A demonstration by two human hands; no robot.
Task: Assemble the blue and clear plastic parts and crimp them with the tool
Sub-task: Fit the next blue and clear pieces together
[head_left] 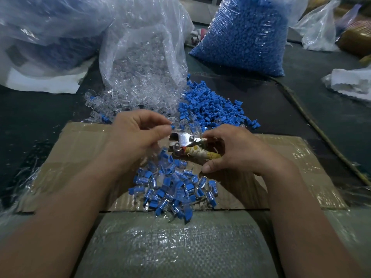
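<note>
Chiefly at risk: the blue part [172, 127], a tiny thing held only by its end. If the pinch slackens on the way to the tool [185, 140], I'd expect it to drop among the finished pieces [170, 189] at six o'clock and be lost there.
Second worry: a crooked seat. Should blue and clear meet askew in the metal jaws, the squeeze would likely crack the clear shell rather than lock it.
Third worry: skin. The left fingers [160, 119] sit just beside the jaws, and a squeeze made too soon could nip them.
Left hand [138, 133]: thumb and forefinger closed in a pinch on the blue part; glare hides whether a clear piece is already on it.
Right hand [230, 151]: fingers curled round the tool's bound handles, thumb free below.
Blue part to tool: the metal head lies at about four o'clock from the pinched part, near but seemingly not touching.
Stock: loose blue parts [212, 105] at one o'clock from the hands, and clear parts [144, 77] spilling from their bag at eleven o'clock. Both lie on the dark surface [40, 113] beyond the cardboard [80, 149].
</note>
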